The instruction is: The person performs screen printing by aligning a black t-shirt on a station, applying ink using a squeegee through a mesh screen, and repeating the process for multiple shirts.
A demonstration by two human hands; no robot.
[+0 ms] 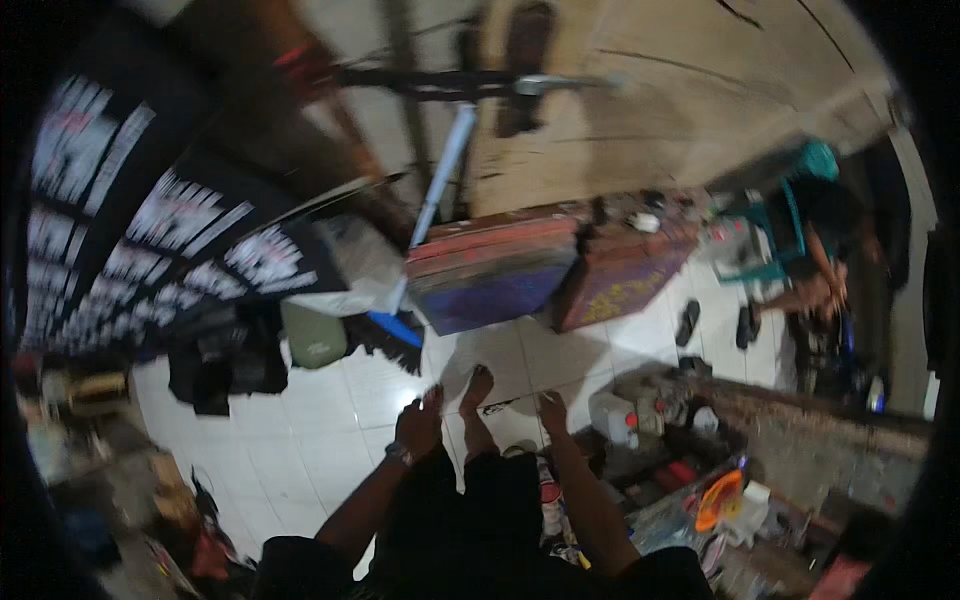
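My left hand [418, 428], with a band on its wrist [398, 453], is in front of my body above the white tiled floor [335, 420]. Its fingers are curled, with a small bright spot at their tips; what they hold, if anything, I cannot make out. To its right, my right hand [553, 413] hangs over the floor, apart from the left. Blur hides whether its fingers are closed. A thin dark thing [508, 404] shows between the hands; I cannot tell what it is. My bare foot [479, 384] stands on the tiles.
Ahead are a blue broom head [396, 328], purple-sided blocks [490, 300] and a large wooden board [650, 110]. Black printed panels [180, 210] fill the left. A person [830, 230] sits by a teal chair [752, 268] near sandals [688, 322]. Bottles [618, 420] and clutter crowd the right.
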